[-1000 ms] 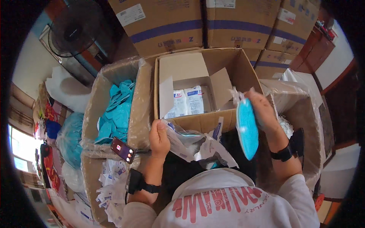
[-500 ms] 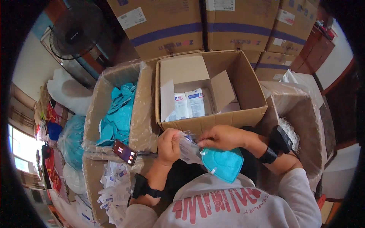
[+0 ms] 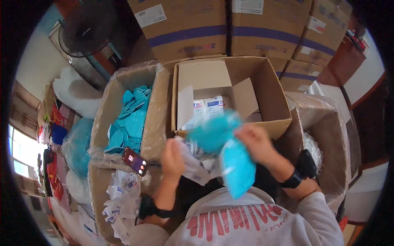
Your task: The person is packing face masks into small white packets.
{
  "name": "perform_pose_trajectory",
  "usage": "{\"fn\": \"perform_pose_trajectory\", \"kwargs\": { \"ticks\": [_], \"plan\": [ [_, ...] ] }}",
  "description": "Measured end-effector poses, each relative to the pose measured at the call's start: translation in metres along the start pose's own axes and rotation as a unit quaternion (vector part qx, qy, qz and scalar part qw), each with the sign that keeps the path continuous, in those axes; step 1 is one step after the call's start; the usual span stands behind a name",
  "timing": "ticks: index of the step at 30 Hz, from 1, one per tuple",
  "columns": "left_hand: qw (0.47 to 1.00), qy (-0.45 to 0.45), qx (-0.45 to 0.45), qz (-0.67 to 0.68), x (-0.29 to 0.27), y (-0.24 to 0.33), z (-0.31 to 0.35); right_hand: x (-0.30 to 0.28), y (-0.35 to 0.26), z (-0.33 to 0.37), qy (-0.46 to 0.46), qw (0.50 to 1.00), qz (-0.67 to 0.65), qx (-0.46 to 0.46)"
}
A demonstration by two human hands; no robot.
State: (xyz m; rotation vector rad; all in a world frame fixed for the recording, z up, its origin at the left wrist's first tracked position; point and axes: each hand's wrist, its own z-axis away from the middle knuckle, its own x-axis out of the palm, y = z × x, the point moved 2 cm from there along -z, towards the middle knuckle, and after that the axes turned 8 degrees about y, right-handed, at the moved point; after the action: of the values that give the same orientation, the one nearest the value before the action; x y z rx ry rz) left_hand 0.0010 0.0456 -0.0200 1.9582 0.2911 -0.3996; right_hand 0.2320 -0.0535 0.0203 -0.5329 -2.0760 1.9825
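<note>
From where I stand, a soft turquoise fabric mask (image 3: 238,172) hangs just below the person's right hand (image 3: 253,142), whose fingers pinch its upper end. A second, blurred turquoise piece (image 3: 215,129) spreads beside those fingertips, toward the left; I can't tell what supports it. The left hand (image 3: 171,158) is closed around the edge of a crumpled white printed plastic pouch (image 3: 195,166).

Beyond both hands sits an open brown cardboard carton (image 3: 276,128), white packets (image 3: 212,107) inside. To its left, a plastic-lined carton (image 3: 161,119) holds a turquoise heap (image 3: 130,119). Purple-banded boxes (image 3: 186,26) stand behind, near a black fan (image 3: 84,33). The hanging mask looks flat, tapering to a rounded lower tip.
</note>
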Motion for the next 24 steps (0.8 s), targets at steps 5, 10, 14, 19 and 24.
{"fn": "perform_pose_trajectory", "kwargs": {
  "ticks": [5, 10, 14, 19, 24],
  "plan": [
    [0.829, 0.203, 0.280, -0.440, -0.184, -0.097, -0.002, -0.102, 0.007, -0.017, 0.217, 0.928, -0.283, 0.113],
    [0.787, 0.502, -0.076, -0.351, -0.338, -0.134, 0.032, -0.152, 0.050, -0.006, 0.226, 0.902, -0.361, 0.068],
    [0.710, 0.518, -0.307, -0.366, -0.409, -0.207, 0.127, -0.120, 0.023, -0.002, 0.291, 0.912, -0.255, 0.137],
    [0.705, 0.482, -0.263, -0.449, -0.404, -0.217, 0.115, -0.104, 0.018, -0.007, 0.200, 0.974, -0.064, 0.087],
    [0.973, 0.155, -0.034, -0.166, -0.230, -0.147, 0.012, -0.062, 0.004, -0.004, 0.035, 0.997, -0.036, 0.054]
  ]
}}
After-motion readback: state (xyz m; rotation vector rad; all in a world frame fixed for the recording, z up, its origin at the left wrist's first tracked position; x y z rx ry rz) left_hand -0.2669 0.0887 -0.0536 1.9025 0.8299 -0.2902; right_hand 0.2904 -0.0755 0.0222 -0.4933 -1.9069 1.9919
